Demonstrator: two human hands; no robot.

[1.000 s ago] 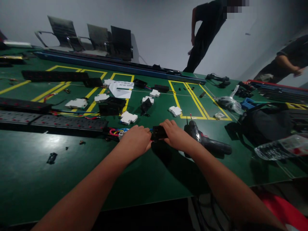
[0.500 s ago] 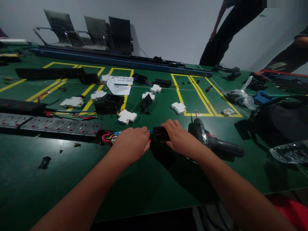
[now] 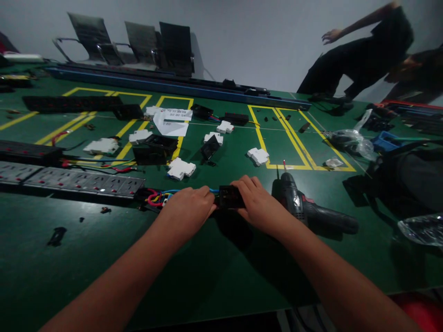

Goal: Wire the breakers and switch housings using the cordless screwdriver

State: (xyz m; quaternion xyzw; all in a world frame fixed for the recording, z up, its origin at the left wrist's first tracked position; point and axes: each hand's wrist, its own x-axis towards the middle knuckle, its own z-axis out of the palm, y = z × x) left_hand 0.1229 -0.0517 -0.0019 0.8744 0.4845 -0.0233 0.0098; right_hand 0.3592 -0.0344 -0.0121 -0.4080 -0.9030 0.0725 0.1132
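A long power strip lies at the left, and coloured wires come out of its near end. Over those wires my left hand is closed, palm down, its fingertips pinched together; the exact part under the fingers is hidden. A blue wire runs past its knuckles to a small black plastic housing. My right hand grips that housing from the right, fingers over the top and thumb at the near side. The two hands are a short gap apart. A black cordless drill lies just right of my right hand.
Several white circuit breakers, black housings and a paper sheet lie beyond my hands. A long blue-black rail crosses the back. Plastic wrap and a black bag are at the right. People stand behind the table.
The black housing shows a little more level between my hands, both still closed in nearly the same place. A person at the back right has bent over with an arm reaching out.
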